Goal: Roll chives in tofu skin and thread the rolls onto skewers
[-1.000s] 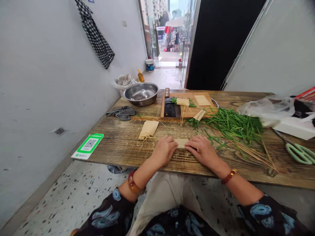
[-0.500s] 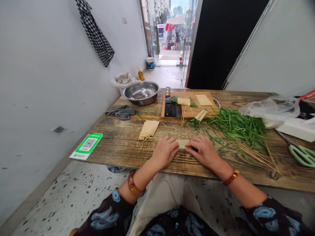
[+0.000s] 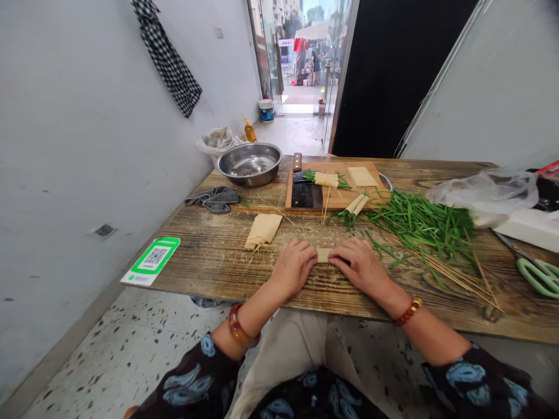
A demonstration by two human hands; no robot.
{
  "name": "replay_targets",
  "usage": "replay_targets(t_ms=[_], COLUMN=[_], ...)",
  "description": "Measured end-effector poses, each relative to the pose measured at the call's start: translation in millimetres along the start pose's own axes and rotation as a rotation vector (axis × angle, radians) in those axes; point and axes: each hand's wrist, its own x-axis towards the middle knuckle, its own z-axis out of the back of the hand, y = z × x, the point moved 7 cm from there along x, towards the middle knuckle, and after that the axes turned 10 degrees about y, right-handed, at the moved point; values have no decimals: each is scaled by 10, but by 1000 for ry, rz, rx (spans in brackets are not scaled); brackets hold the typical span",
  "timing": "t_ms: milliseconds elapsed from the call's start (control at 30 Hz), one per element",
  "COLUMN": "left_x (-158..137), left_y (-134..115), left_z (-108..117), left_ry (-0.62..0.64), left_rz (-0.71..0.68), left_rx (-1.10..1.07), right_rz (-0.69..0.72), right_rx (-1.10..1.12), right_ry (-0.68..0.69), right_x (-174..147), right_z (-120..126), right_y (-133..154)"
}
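Observation:
A pale tan tofu-skin roll (image 3: 323,255) lies on the wooden table in front of me. My left hand (image 3: 294,265) is closed around its left end, and my right hand (image 3: 356,262) grips its right end; the fingers hide both ends. Farther off, two finished-looking rolls (image 3: 357,203) with green leaves poking out rest by the board's front edge. To the left, a stack of tofu-skin sheets (image 3: 263,230) lies on the table. A heap of green chives (image 3: 419,224) spreads to the right, with several thin wooden skewers (image 3: 432,262) beside it.
A cutting board (image 3: 340,201) carries a cleaver (image 3: 305,195), another roll (image 3: 326,180) and folded sheets (image 3: 362,177). Left of it stand a steel basin (image 3: 250,164) and a grey cloth (image 3: 213,199). Scissors (image 3: 539,276) and a plastic bag (image 3: 484,192) lie right. A QR card (image 3: 152,261) sits at the left edge.
The roll looks slightly narrower, with my fingers curled a little closer over it. Both hands keep nearly the same place; the view has shifted slightly.

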Motion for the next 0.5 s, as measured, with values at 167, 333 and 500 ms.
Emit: replay_targets(t_ms=[167,333,500], left_x=[-12,-13,23], left_y=[-9,18,46], left_z=[18,20,-8], left_ry=[1,-24,-14], left_rz=[2,10,3], left_rx=[51,43,31], right_rz=[26,18,11], right_rx=[-20,-25,-71], right_ry=[-8,-22,-14], right_x=[-14,-20,6], right_z=[13,3,-12], right_y=[-13,-43,-48])
